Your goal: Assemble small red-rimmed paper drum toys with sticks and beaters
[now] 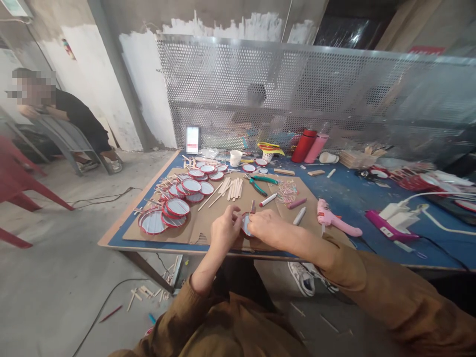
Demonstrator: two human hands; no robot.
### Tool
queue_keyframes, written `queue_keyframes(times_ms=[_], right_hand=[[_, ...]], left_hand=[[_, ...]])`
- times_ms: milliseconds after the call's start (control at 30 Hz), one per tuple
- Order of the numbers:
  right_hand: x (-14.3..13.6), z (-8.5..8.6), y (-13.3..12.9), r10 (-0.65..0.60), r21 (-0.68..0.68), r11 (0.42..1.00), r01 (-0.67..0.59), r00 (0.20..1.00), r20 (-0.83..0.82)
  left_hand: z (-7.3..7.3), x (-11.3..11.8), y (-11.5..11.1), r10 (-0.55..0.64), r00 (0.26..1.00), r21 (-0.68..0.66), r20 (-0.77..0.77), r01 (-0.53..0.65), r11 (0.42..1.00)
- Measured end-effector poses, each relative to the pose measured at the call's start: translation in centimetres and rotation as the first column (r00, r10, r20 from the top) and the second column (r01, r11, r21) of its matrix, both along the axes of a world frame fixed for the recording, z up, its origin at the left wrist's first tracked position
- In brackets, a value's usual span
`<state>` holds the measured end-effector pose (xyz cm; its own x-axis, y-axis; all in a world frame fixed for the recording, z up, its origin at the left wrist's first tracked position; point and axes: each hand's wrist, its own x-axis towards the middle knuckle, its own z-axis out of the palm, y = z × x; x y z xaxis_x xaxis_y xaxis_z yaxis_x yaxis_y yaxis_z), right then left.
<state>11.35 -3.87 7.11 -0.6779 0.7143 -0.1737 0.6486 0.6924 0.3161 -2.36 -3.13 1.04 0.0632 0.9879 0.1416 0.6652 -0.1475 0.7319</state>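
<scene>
Red-rimmed disc (245, 225) between both hands, near front edge of desk (351, 193).
Heaped discs (177, 207), 10 o'clock of it — left hand (225, 227) at its 9, right hand (266, 223) at its 3, both grips: closure unclear — glue gun (326, 214), 3 o'clock.

Workshop: glue gun (331, 218), pliers (266, 179), wooden sticks (234, 189), bare grey floor (74, 267).
</scene>
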Motion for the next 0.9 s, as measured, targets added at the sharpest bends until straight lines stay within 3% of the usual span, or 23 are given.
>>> queue_keyframes(times_ms=[133, 367, 567, 800, 900], right_hand=[[-0.1, -0.5, 0.3, 0.078, 0.014, 0.997, -0.079, 0.995, 0.064], [0.0, 0.1, 0.2, 0.149, -0.039, 0.988, -0.147, 0.987, 0.065], [0.8, -1.0, 0.6, 0.215, -0.016, 0.977, -0.214, 0.975, 0.048], [0.7, -1.1, 0.9, 0.200, -0.020, 0.980, -0.200, 0.978, 0.058], [1.8, -0.3, 1.3, 0.098, 0.017, 0.995, -0.098, 0.995, -0.034]], left_hand=[[0.1, -0.1, 0.1, -0.025, 1.000, -0.022, 0.008, 0.025, 0.999], [0.3, -0.2, 0.0, -0.037, 0.999, -0.015, 0.001, 0.037, 0.999], [0.5, -0.2, 0.1, -0.048, 0.999, -0.036, -0.017, 0.047, 0.998], [0.2, -0.2, 0.5, -0.056, 0.997, -0.026, -0.050, 0.054, 0.998], [0.0, -0.3, 0.6, -0.070, 0.997, -0.021, -0.030, 0.069, 0.997]])
